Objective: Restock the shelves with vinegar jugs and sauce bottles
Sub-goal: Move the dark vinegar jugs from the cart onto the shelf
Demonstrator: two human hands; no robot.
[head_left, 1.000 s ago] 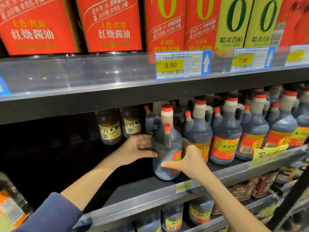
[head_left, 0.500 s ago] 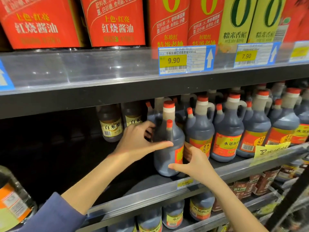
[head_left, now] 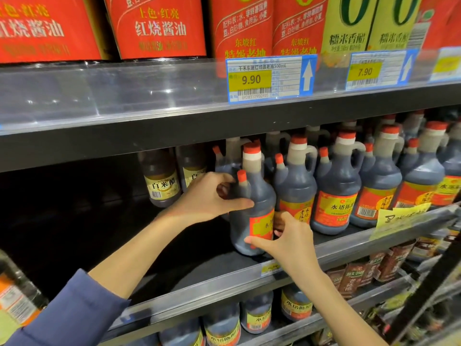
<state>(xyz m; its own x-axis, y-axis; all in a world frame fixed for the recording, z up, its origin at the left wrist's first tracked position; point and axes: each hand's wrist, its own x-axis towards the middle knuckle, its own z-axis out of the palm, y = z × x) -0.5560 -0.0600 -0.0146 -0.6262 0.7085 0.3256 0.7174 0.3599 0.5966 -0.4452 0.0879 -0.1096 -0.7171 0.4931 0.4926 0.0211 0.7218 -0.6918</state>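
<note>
Steadying a dark plastic vinegar jug with red caps on the black middle shelf, both hands on it.

Starting left: leaves two brown bottles with pale yellow labels standing at the back. Grips the jug's shoulder and small side spout with the left hand, fingers curled behind, thumb across the front. Keeps the jug upright, base on the shelf near its front edge. Pinches the lower body beside the red-and-yellow label with the right hand, thumb near the base. Places it just beside the row of matching dark jugs to the right.
</note>
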